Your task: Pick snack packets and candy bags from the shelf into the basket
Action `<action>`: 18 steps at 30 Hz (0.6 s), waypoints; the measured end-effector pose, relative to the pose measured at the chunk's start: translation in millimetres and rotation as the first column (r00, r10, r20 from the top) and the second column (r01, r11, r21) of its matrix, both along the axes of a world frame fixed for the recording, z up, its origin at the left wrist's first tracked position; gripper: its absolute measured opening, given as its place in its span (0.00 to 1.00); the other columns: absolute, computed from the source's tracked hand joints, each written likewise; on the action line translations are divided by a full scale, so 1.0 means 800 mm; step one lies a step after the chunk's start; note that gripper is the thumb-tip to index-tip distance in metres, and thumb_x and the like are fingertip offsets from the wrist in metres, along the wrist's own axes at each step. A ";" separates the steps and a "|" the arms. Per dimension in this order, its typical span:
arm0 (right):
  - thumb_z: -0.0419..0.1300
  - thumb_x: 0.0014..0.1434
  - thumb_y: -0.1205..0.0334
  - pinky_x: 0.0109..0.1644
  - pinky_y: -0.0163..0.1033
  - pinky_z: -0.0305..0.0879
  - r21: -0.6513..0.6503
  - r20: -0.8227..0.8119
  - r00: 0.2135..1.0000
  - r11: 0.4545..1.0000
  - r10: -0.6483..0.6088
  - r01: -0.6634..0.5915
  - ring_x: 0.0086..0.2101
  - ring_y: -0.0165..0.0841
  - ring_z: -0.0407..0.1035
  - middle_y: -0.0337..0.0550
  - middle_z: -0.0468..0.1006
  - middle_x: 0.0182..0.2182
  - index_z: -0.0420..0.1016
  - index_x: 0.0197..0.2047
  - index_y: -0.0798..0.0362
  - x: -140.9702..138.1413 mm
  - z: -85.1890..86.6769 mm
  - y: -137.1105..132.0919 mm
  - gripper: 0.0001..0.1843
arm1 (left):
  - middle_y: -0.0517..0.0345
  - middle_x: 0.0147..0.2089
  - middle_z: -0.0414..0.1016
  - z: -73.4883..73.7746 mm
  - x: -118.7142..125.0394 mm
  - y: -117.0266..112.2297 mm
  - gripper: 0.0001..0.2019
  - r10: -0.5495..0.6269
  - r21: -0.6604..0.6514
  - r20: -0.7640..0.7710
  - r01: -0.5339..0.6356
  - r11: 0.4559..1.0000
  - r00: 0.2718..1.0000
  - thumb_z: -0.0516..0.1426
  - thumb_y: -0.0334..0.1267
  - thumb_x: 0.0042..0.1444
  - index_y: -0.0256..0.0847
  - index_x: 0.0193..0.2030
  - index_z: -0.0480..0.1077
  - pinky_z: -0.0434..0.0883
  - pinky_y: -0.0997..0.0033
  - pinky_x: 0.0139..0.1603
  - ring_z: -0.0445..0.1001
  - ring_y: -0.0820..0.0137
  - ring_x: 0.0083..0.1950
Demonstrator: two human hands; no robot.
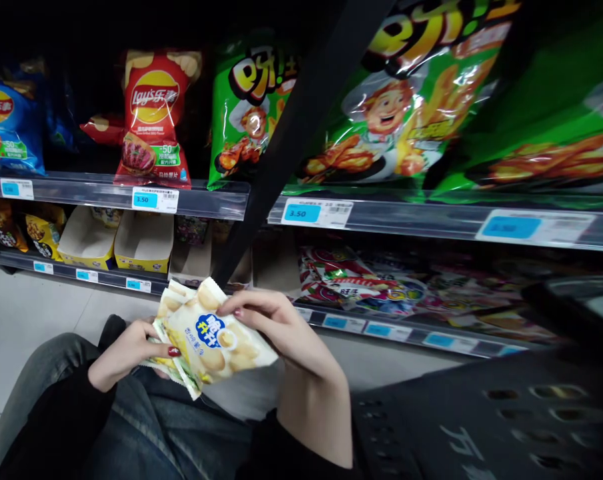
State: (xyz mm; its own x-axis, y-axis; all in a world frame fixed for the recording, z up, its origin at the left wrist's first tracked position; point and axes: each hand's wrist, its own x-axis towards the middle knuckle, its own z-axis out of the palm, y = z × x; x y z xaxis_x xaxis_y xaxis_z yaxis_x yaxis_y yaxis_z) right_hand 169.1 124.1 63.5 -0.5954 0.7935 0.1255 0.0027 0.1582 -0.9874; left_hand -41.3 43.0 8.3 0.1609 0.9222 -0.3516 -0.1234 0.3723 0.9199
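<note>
My left hand (124,350) grips the lower left edge of a small stack of cream-yellow snack packets (208,340) with a blue logo, thumb on top. My right hand (276,320) pinches the top packet's upper right edge with its fingers curled over it. The packets sit above my lap, over my jeans (146,427). In front are store shelves with a red Lay's chip bag (154,117) and green snack bags (406,100).
A dark shelf upright (301,127) slants across the middle. Price tags (155,199) line the shelf rails. Open yellow cartons (116,240) stand on the lower shelf. A dark perforated basket (506,413) fills the lower right. Pale floor tiles (26,313) lie at left.
</note>
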 end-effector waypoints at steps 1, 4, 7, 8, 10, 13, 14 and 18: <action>0.59 0.50 0.61 0.31 0.33 0.64 0.016 -0.009 0.999 0.998 0.052 -0.052 0.27 0.30 0.70 0.42 0.77 0.26 0.77 0.27 0.54 0.003 0.004 -0.004 0.07 | 0.42 0.50 0.68 -0.002 -0.001 0.002 0.13 0.042 0.010 -0.061 -0.042 0.999 0.997 0.65 0.39 0.37 0.31 0.28 0.77 0.73 0.68 0.25 0.74 0.62 0.34; 0.61 0.49 0.60 0.27 0.34 0.63 0.039 0.035 0.985 0.985 0.166 -0.168 0.24 0.30 0.69 0.42 0.77 0.25 0.78 0.30 0.53 0.002 0.019 -0.019 0.07 | 0.45 0.48 0.68 -0.008 -0.005 0.006 0.12 0.175 0.130 -0.271 -0.144 0.981 0.946 0.66 0.39 0.35 0.35 0.29 0.78 0.71 0.64 0.41 0.71 0.57 0.44; 0.63 0.47 0.60 0.27 0.36 0.61 0.222 0.172 0.985 0.973 0.018 -0.056 0.23 0.30 0.65 0.40 0.75 0.22 0.77 0.27 0.52 -0.015 0.032 -0.032 0.04 | 0.49 0.46 0.70 -0.012 -0.010 0.009 0.12 0.182 0.225 -0.351 -0.106 0.969 0.918 0.67 0.35 0.33 0.38 0.29 0.79 0.64 0.64 0.52 0.67 0.56 0.50; 0.63 0.47 0.61 0.30 0.37 0.60 0.340 0.205 0.973 0.940 -0.103 0.027 0.25 0.31 0.64 0.40 0.73 0.21 0.77 0.25 0.51 -0.022 0.035 -0.034 0.04 | 0.50 0.47 0.70 -0.012 -0.011 0.008 0.12 0.158 0.237 -0.340 -0.078 0.968 0.927 0.67 0.33 0.32 0.39 0.29 0.79 0.63 0.63 0.54 0.67 0.56 0.50; 0.62 0.48 0.60 0.34 0.41 0.57 0.564 0.209 0.910 0.804 -0.360 0.188 0.30 0.34 0.61 0.41 0.69 0.22 0.77 0.23 0.50 -0.035 0.035 -0.034 0.06 | 0.52 0.48 0.70 -0.011 -0.011 0.006 0.14 0.095 0.257 -0.286 -0.020 0.966 0.953 0.66 0.30 0.31 0.40 0.31 0.79 0.62 0.64 0.55 0.66 0.57 0.51; 0.63 0.47 0.58 0.41 0.47 0.54 0.707 0.159 0.800 0.632 -0.578 0.316 0.39 0.41 0.59 0.45 0.69 0.32 0.76 0.21 0.49 -0.047 0.027 -0.027 0.07 | 0.51 0.52 0.68 -0.005 -0.006 0.001 0.19 0.004 0.285 -0.228 0.062 0.957 0.974 0.67 0.29 0.30 0.40 0.35 0.78 0.60 0.65 0.57 0.63 0.57 0.55; 0.63 0.47 0.58 0.42 0.48 0.53 0.706 0.148 0.793 0.624 -0.592 0.334 0.41 0.43 0.59 0.45 0.69 0.34 0.76 0.20 0.49 -0.049 0.024 -0.024 0.07 | 0.50 0.53 0.67 -0.003 -0.004 0.000 0.20 -0.016 0.295 -0.227 0.085 0.952 0.974 0.68 0.30 0.30 0.39 0.36 0.77 0.59 0.65 0.57 0.62 0.56 0.56; 0.59 0.50 0.60 0.37 0.41 0.58 0.503 0.098 0.853 0.765 -0.513 0.402 0.31 0.35 0.66 0.43 0.74 0.27 0.73 0.23 0.53 -0.054 0.012 -0.015 0.08 | 0.48 0.54 0.66 -0.002 0.005 -0.001 0.18 -0.012 0.297 -0.186 0.068 0.952 0.983 0.68 0.37 0.32 0.36 0.35 0.77 0.63 0.64 0.55 0.65 0.56 0.53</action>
State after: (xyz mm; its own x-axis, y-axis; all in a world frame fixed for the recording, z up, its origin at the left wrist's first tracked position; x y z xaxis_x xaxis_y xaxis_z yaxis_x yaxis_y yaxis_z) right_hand 126.2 111.9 72.9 -0.2305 0.8634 0.4487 0.3951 0.5045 -0.7677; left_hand -37.3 42.4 6.7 0.1599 0.9835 -0.0849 0.0633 0.0756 0.9951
